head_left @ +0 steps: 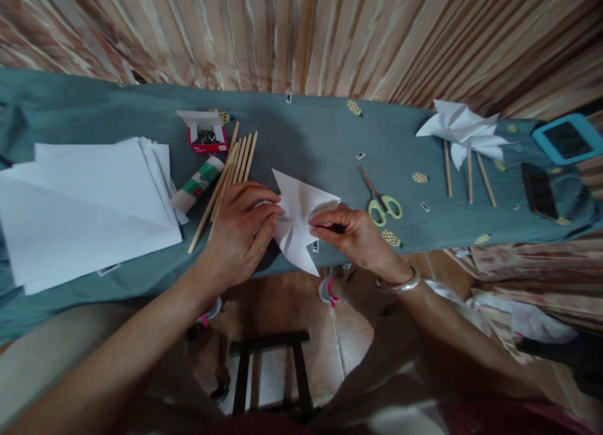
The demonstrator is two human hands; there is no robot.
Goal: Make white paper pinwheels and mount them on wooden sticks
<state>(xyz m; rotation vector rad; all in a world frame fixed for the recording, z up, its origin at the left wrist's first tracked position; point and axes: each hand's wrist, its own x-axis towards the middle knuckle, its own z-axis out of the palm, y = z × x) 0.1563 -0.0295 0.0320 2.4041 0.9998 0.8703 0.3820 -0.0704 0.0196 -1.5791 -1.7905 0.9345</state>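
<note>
Between my hands is a white paper pinwheel (301,199), its pointed blades spread and folded toward the middle. My left hand (245,231) pinches its left side with thumb and fingers. On the right, my right hand (351,234) grips a blade near the centre between thumb and forefinger. Several wooden sticks (242,159) lie just beyond my left hand. A pair of scissors (379,199) with green handles rests to the right of my right hand, its blades pointing away from me. No stick shows on the pinwheel I hold.
White paper sheets (85,209) are stacked at the left. Near the sticks are a red box (207,134) of small dark pieces and a green-and-white tube (198,184). Pinwheels on sticks (464,130), a phone (539,190) and a blue-framed device (568,139) lie at the right. A curtain (282,39) hangs behind.
</note>
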